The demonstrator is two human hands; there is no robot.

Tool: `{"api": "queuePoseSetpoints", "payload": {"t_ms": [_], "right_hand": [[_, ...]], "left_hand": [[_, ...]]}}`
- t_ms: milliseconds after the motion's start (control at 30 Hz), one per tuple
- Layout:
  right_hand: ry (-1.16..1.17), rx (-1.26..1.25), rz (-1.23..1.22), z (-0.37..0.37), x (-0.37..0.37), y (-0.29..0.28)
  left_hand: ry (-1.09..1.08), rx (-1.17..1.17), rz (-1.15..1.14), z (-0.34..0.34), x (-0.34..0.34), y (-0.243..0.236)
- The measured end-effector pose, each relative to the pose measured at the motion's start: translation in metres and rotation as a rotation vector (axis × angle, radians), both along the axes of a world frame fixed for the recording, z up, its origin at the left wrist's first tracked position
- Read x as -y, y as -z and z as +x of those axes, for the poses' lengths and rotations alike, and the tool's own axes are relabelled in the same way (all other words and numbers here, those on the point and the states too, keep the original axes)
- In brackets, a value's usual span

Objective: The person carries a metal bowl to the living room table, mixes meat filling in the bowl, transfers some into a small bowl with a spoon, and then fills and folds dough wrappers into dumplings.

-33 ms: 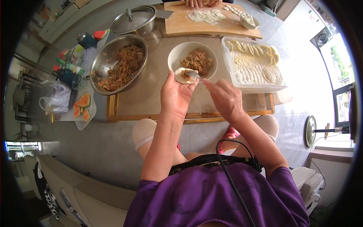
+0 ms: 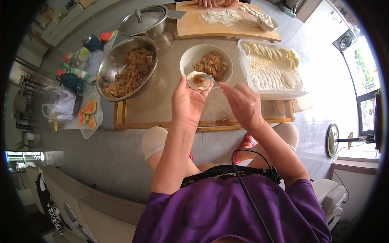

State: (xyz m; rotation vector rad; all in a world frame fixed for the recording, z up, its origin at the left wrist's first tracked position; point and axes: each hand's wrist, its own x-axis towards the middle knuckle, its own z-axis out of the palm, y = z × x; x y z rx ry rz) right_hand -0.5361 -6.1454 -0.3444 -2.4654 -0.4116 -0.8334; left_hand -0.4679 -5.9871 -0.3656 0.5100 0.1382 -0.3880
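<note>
A round dumpling wrapper (image 2: 194,85) rests across the fingers of my left hand (image 2: 188,103), palm up, with a small heap of brown filling (image 2: 199,80) on it. My right hand (image 2: 244,106) is closed round the handle of a spoon (image 2: 208,77), whose bowl touches the filling's right side. Just beyond both hands stands a white bowl (image 2: 186,60) of meat filling (image 2: 213,65). To its right, a clear plastic container (image 2: 265,96) holds a row of folded dumplings (image 2: 270,54) on white flour.
Left of the white bowl, a wide steel bowl (image 2: 106,67) holds more filling. Behind it stands a lidded pot (image 2: 150,30). Another person's hands (image 2: 208,3) are at a wooden board (image 2: 188,28) with flat wrappers (image 2: 221,17). Watermelon slices (image 2: 90,107) lie far left.
My right hand has shifted slightly right and the spoon with it, pulling back a little over the wrapper. More of the filling shows. My left hand stays nearly still.
</note>
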Motion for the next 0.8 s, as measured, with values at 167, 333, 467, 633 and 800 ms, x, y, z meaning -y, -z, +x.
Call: {"api": "queuePoseSetpoints", "payload": {"t_ms": [167,333,467,633,800], "right_hand": [[-0.024,-0.354,0.556,0.008,0.015,-0.014],[-0.186,-0.639,0.621,0.017,0.034,-0.029],[-0.134,-0.636,0.463,0.022,0.034,-0.027],[-0.072,-0.635,0.406,0.024,0.029,-0.024],[-0.047,-0.613,0.427,0.026,0.033,-0.028]], "left_hand": [[0.037,-0.006,-0.083,-0.002,-0.004,-0.005],[0.103,0.016,-0.034,-0.004,-0.012,-0.006],[0.197,0.029,-0.039,-0.009,-0.012,-0.011],[0.175,0.014,-0.002,-0.01,-0.011,-0.007],[0.123,-0.01,-0.012,-0.008,-0.011,-0.006]]}}
